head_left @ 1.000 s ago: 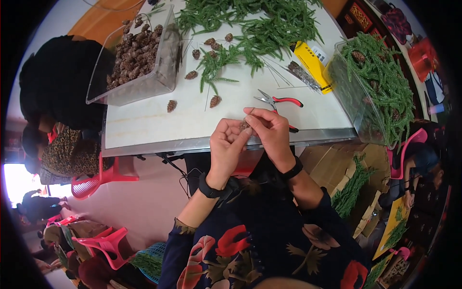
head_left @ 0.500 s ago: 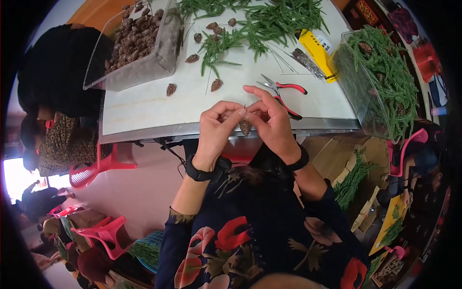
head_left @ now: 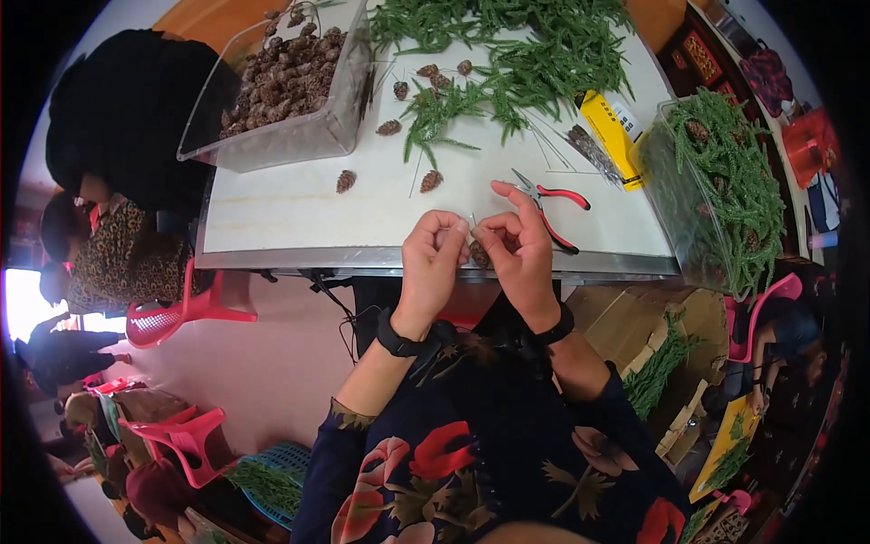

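Observation:
My left hand (head_left: 431, 265) and my right hand (head_left: 523, 258) are close together above the table's near edge. A small brown pine cone (head_left: 479, 255) hangs below my right fingertips, pinched at its top. Between the hands a short thin wire (head_left: 472, 218) points up. The thumb and fingers of my left hand are pressed together beside the wire; whatever they grip is hidden. My right index finger is raised off the others. Just beyond that hand lie needle-nose pliers (head_left: 565, 195) with red and black handles, their jaws apart.
Loose pine cones (head_left: 430, 181) and green artificial sprigs (head_left: 444, 118) lie on the white table (head_left: 299, 218). A clear bin (head_left: 340, 136) of cones stands left, another bin (head_left: 675, 195) of greenery right. A yellow packet (head_left: 609, 127) lies beside thin wires. Other people sit at left.
My view has shifted, so the table appears lower and farther right. My fingertips, touching each other before, are slightly apart now. The pine cone is still below my right fingers.

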### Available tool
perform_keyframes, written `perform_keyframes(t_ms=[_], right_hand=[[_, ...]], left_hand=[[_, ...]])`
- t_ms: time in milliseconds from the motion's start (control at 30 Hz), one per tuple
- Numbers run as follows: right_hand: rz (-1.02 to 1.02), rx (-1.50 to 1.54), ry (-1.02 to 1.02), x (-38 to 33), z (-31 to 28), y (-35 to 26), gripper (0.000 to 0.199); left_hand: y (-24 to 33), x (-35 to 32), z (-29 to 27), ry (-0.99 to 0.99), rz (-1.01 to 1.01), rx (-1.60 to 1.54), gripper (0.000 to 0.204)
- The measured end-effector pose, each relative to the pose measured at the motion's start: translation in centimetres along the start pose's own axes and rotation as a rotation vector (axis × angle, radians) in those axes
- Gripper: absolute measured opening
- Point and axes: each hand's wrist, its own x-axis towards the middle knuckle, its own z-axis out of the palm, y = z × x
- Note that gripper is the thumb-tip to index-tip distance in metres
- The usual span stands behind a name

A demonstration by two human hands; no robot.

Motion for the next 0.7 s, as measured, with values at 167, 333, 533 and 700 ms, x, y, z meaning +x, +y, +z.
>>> perform_keyframes(t_ms=[167,333,533,700], right_hand=[[0.177,0.007,-0.138,1.2,-0.9,-0.2,0.017],[0.197,0.148,-0.090,1.1,-2.4,0.3,0.012],[0.202,0.281,-0.151,-0.2,-3.1,-0.8,0.011],[0.199,0.287,-0.085,-1.4,-5.0,-0.5,0.011]], left_hand=[[1.0,0.8,0.4,-0.030,0.067,0.059,0.011],[4.3,4.7,-0.1,-0.107,0.147,0.426,0.017],[5.1,13.6,0.4,0.306,0.941,1.473,0.026],[6.6,16.5,-2.4,0.155,0.499,1.554,0.022]])
